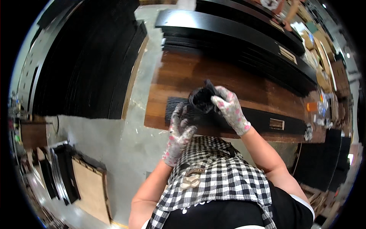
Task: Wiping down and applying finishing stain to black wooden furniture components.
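Both my hands wear speckled grey work gloves. My right hand (230, 110) grips a crumpled black cloth (202, 98) above a long black board (267, 120) lying on a brown wooden workbench (179, 78). My left hand (178, 131) rests with curled fingers on the ribbed near end of that black board, just below the cloth. A checked apron covers my front.
More long black boards (236, 34) are stacked along the far side of the bench. A large pile of black panels (87, 57) stands to the left on the concrete floor. Framed panels (89, 187) lean at lower left. Small containers (318, 108) sit at the bench's right end.
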Demonstrator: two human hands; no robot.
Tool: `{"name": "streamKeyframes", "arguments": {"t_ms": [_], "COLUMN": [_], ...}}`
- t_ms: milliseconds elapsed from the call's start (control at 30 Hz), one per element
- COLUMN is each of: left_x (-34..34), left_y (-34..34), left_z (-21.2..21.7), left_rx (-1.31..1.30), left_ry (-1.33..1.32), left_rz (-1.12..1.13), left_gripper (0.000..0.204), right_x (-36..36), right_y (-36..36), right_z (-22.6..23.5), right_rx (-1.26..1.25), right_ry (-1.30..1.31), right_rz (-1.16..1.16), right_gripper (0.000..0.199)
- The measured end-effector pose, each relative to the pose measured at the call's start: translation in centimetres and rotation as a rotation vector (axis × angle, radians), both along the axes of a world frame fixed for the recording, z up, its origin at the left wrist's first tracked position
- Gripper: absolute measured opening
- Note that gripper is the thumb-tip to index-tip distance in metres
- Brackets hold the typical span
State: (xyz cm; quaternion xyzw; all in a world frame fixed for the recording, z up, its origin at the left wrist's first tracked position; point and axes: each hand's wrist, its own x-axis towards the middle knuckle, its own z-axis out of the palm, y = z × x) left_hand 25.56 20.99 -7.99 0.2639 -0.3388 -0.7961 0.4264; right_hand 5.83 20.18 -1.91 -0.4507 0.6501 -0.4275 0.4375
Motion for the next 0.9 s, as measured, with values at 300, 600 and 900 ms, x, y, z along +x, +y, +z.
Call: {"name": "streamKeyframes", "arguments": {"t_ms": [300, 600, 900], "left_x": [-4.5, -7.8, -10.9], "left_y": [2.4, 4.5, 0.5], "left_z": [-2.4, -3.3, -0.7], "left_rx": [-0.215, -0.57, -1.515], "left_ry": [-0.065, -0.295, -0.762], "left_rz": [-0.455, -0.641, -0.339], "left_gripper": [0.091, 0.083, 0.08], "right_x": [-2.1, -4.9, -8.0], "right_y": [10.7, 17.4, 19.5], "right_z": [-1.4, -4.0, -3.6], "right_rx": [-0.073, -0.056, -0.137], "right_ry": [0.182, 0.1, 0.107], "right_rz": [-0.229, -0.455, -0.692], "right_gripper": [0.028, 0.027, 0.03]}}
